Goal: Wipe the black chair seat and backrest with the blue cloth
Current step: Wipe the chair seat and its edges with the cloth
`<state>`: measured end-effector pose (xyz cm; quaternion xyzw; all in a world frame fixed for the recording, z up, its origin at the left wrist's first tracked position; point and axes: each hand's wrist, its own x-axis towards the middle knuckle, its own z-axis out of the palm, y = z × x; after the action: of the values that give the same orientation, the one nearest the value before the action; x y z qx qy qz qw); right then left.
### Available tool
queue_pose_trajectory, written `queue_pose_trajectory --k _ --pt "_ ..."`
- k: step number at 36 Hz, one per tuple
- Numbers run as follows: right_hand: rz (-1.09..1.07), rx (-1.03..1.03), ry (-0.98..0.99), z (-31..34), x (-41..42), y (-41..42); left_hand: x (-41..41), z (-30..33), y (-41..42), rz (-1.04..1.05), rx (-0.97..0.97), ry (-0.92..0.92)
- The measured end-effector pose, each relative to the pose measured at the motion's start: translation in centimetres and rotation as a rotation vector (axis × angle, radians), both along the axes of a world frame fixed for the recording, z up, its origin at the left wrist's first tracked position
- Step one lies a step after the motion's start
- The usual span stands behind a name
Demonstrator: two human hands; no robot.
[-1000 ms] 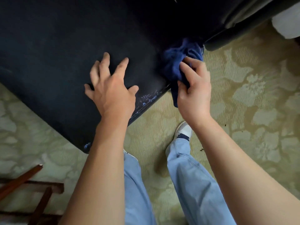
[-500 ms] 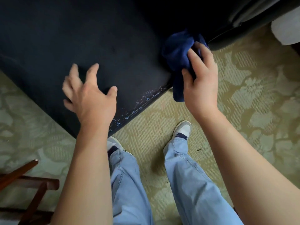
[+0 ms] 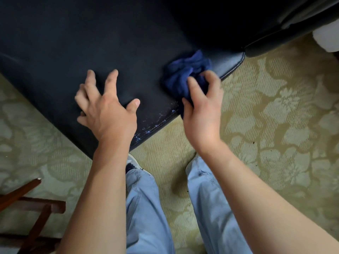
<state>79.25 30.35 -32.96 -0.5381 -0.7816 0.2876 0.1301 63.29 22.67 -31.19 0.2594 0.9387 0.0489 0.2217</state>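
The black leather-like padded chair seat (image 3: 91, 52) fills the upper left of the view, its stitched front edge running diagonally from the lower left up to a rounded front corner at the upper right. Broad bare seat surface lies open to the left of and beyond both hands; past the front edge, open floor extends toward the person. The crumpled dark blue cloth (image 3: 183, 77) lies on the seat near that front corner, bunched into folds, with one end hanging just over the front edge. The right hand (image 3: 200, 110) grips the cloth from the near side, thumb and fingers curled round the bundle. The left hand (image 3: 108, 107) is spread wide with fingers splayed over the seat near the middle of the front edge, holding nothing; whether the fingertips touch the seat cannot be told. Pale blue scuff specks mark the front edge between the two hands. The black padded backrest (image 3: 275, 19) rises behind the seat at the upper right, in deep shadow. The floor is a green-and-cream floral patterned carpet (image 3: 275, 125). The person's light blue jeans (image 3: 146, 208) stand just short of the seat edge. A dark brown wooden frame (image 3: 36, 208) stands at the lower left, well apart from the seat.
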Motion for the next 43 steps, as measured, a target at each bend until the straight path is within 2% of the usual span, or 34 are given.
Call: queue_pose_trajectory --k 4,8,13,18,23,31,36,40,43 --pt "0.088 -0.037 0.023 0.4 -1.1 -3.1 -0.1 0.1 -0.1 -0.016 -0.001 0.004" --pt "0.143 -0.051 0.079 0.8 0.0 -2.3 -0.4 0.3 -0.4 -0.034 -0.013 0.005" --pt "-0.061 0.072 0.107 1.1 2.4 2.0 -0.3 0.5 -0.4 -0.050 -0.031 0.012" --pt "-0.195 0.066 0.056 -0.1 3.4 4.2 -0.3 0.3 -0.4 -0.056 -0.039 0.013" --pt "-0.169 0.065 0.050 -0.7 1.7 2.3 -0.4 0.1 -0.3 -0.055 -0.044 0.010" --pt "0.023 0.007 0.039 0.1 -1.6 -3.7 -0.6 0.4 -0.4 -0.067 -0.058 0.007" --pt "0.138 -0.041 0.035 0.7 -1.5 -4.6 -0.9 0.6 -0.6 -0.072 -0.032 -0.003" --pt "0.086 -0.032 0.136 1.2 -0.1 -3.4 -1.5 1.1 -1.5 -0.058 0.050 -0.010" --pt "-0.014 0.034 0.140 1.6 0.9 -2.6 -2.3 1.1 -3.0 0.036 0.138 -0.001"
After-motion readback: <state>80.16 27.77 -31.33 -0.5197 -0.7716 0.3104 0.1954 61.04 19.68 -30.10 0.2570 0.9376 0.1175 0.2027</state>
